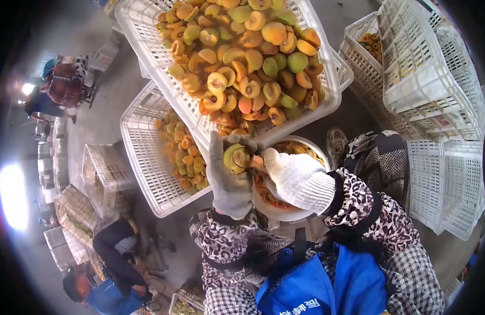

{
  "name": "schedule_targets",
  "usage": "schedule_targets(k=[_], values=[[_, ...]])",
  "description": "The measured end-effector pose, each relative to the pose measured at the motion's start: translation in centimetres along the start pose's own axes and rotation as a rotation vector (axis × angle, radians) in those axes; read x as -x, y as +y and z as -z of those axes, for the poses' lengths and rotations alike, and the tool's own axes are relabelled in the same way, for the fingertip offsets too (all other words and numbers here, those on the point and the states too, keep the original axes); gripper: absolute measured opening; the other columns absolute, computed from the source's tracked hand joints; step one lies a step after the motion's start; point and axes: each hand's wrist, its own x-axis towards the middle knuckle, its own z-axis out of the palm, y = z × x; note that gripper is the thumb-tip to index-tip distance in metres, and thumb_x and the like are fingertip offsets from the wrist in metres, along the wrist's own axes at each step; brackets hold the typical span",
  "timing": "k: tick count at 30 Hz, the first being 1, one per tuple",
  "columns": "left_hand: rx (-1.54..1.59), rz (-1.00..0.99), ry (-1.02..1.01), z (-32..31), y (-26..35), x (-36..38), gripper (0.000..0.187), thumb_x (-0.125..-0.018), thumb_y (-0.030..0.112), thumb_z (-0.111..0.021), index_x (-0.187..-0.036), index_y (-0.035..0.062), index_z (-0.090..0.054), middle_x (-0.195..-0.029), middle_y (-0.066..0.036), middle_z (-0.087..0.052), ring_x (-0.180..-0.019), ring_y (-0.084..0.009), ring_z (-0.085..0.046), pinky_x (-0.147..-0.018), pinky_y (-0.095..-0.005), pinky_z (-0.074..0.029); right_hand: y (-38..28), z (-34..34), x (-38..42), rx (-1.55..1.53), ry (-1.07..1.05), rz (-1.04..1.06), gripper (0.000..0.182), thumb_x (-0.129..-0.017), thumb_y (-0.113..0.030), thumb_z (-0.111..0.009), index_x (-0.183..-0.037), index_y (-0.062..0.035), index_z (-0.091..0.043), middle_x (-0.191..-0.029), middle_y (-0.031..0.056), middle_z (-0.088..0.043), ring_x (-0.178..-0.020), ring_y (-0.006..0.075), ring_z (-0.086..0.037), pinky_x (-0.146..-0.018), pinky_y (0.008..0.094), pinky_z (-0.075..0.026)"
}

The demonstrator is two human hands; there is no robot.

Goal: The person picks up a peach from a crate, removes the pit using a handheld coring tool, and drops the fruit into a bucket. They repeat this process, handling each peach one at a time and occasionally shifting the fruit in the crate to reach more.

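My left hand (229, 184), in a grey-white knit glove, is closed around a greenish-yellow peach half (235, 159). Close against that fruit is my right hand (300, 178), also gloved, its fingers closed on a small tool with a short brownish handle (258, 164). The tool's working end is hard to make out at the cut face. Just beyond both hands, a white plastic crate (334, 100) is heaped with halved peaches (248, 63), some with pits showing. Partly hidden beneath my right hand stands a white bucket (291, 214) holding orange and reddish pieces.
A lower white crate (148, 157) with more fruit sits to the left, partly under the heaped one. Stacked white crates (426, 79) line the right side. At lower left a person in blue (111, 296) sits near other crates (108, 168); more people (64, 86) are farther back.
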Motion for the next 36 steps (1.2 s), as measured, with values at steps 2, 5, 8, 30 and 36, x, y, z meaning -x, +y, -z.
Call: schedule_targets(k=[2, 5, 8, 30, 36], values=[[0.844, 0.590, 0.185, -0.2, 0.0, -0.6, 0.028, -0.101, 0.028, -0.049, -0.106, 0.0012, -0.051, -0.089, -0.009, -0.060, -0.081, -0.0203, -0.063, -0.076, -0.0338, -0.055, 1.1, -1.4, 0.4, -0.033, -0.045, -0.052, 0.029, -0.084, -0.026, -0.062, -0.096, -0.0022, -0.052, -0.071, 0.0172, -0.062, -0.063, 0.0344, -0.064, -0.054, 0.0430, -0.052], [0.734, 0.680, 0.294, -0.9, -0.1, -1.0, 0.038, -0.101, 0.041, -0.045, -0.093, 0.0054, -0.055, -0.081, -0.008, -0.059, -0.073, -0.0212, -0.061, -0.073, -0.0355, -0.054, 2.9, -3.5, 0.8, -0.195, 0.189, 0.388, 0.025, -0.084, -0.024, -0.059, -0.096, -0.0013, -0.056, -0.075, 0.0188, -0.062, -0.071, 0.0319, -0.064, -0.061, 0.0400, -0.052], [0.677, 0.574, 0.281, -1.4, -0.3, -0.9, 0.038, -0.101, 0.040, -0.046, -0.089, 0.0048, -0.056, -0.077, -0.008, -0.058, -0.070, -0.0219, -0.061, -0.072, -0.0377, -0.055, 0.1, 1.3, 0.2, -0.874, -0.403, -0.241, 0.025, -0.089, -0.020, -0.053, -0.103, 0.0007, -0.058, -0.077, 0.0128, -0.063, -0.067, 0.0294, -0.061, -0.067, 0.0377, -0.050], [0.821, 0.916, 0.046, -0.7, 0.3, -1.1, 0.036, -0.095, 0.036, -0.057, -0.079, 0.0044, -0.059, -0.071, -0.012, -0.061, -0.069, -0.0260, -0.064, -0.072, -0.0406, -0.055, 2.9, 0.0, 1.0, -1.440, -0.734, -0.474, 0.013, -0.086, -0.017, -0.060, -0.089, -0.0042, -0.061, -0.067, 0.0031, -0.057, -0.052, 0.0106, -0.054, -0.047, 0.0245, -0.043], [1.106, 0.932, 0.115, 0.4, -1.6, 0.1, 0.029, -0.099, 0.031, -0.052, -0.081, 0.0090, -0.056, -0.073, -0.006, -0.060, -0.071, -0.0252, -0.062, -0.079, -0.0407, -0.054, 3.1, -0.3, 0.9, -0.722, -0.641, -0.074, 0.029, -0.084, -0.021, -0.061, -0.107, -0.0031, -0.061, -0.081, 0.0099, -0.066, -0.076, 0.0231, -0.064, -0.071, 0.0339, -0.051]])
